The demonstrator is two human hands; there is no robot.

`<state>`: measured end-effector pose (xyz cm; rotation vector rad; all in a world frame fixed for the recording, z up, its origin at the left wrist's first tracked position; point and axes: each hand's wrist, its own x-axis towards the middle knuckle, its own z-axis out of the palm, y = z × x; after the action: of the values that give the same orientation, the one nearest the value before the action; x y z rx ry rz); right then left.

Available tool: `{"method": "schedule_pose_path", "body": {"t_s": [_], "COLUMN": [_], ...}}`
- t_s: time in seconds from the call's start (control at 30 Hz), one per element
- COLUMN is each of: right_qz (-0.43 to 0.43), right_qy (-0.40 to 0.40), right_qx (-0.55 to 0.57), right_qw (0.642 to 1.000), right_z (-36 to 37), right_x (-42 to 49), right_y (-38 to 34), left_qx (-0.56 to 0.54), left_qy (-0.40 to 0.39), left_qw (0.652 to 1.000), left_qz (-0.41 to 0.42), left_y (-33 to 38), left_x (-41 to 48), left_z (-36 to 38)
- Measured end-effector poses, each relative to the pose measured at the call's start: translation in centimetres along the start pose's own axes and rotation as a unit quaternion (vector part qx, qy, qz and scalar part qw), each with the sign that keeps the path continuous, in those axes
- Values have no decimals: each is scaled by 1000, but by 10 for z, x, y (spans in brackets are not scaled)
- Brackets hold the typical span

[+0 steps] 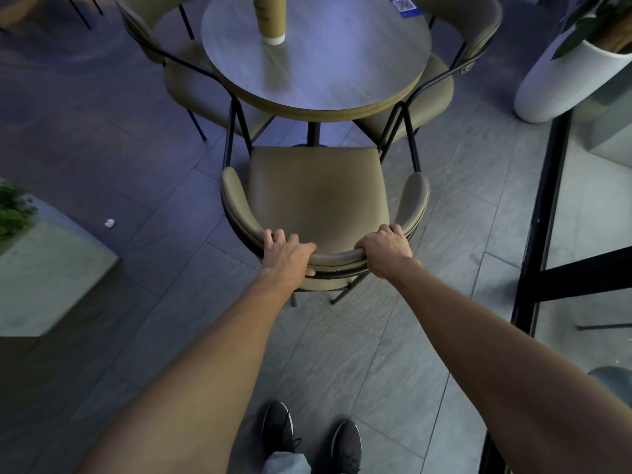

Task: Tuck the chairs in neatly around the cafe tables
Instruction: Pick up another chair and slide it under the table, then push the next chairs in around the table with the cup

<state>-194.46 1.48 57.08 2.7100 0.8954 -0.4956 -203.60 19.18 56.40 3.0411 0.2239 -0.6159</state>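
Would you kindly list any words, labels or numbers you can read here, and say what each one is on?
No text here can be read.
Blue sticker on the table: a square code and small print, too small to read.
Brown cup on the table: faint marks, too blurred to read.
Nothing else in view shows any writing.

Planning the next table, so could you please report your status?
Gripping near chair backrest with left hand and right hand. Seat not yet under round table. Either side, left chair and right chair crowd the gap.
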Motion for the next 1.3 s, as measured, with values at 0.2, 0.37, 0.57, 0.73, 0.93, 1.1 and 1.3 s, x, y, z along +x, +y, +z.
{"method": "schedule_pose_path", "body": {"t_s": [0.2,0.37,0.57,0.73,0.93,1.1,1.3], "right_qz": [0,-1,-11,-12,-17,5,20], "right_qy": [2,7,-10,-47,-12,30,68], "right_qx": [4,-4,-25,-17,19,19,34], "right_qw": [1000,1000,1000,999,1000,999,997], "right_z": [2,3,1,-22,-67,-123,-187], "right_x": [-3,-4,-6,-12,-32,-62,-94], "right_y": [1,-1,-5,-24,-36,-21,14], "left_qx": [-7,-21,-19,-18,-39,-47,-34], "left_qy": [9,27,15,3,45,77,116], "left_qw": [1000,999,1000,999,998,996,991], "left_qz": [3,17,19,31,26,24,50], "left_y": [2,-2,-3,2,-4,-9,20], "left_x": [-3,-3,-7,-21,-41,-58,-68], "left_z": [3,8,7,-6,-48,-112,-192]}}
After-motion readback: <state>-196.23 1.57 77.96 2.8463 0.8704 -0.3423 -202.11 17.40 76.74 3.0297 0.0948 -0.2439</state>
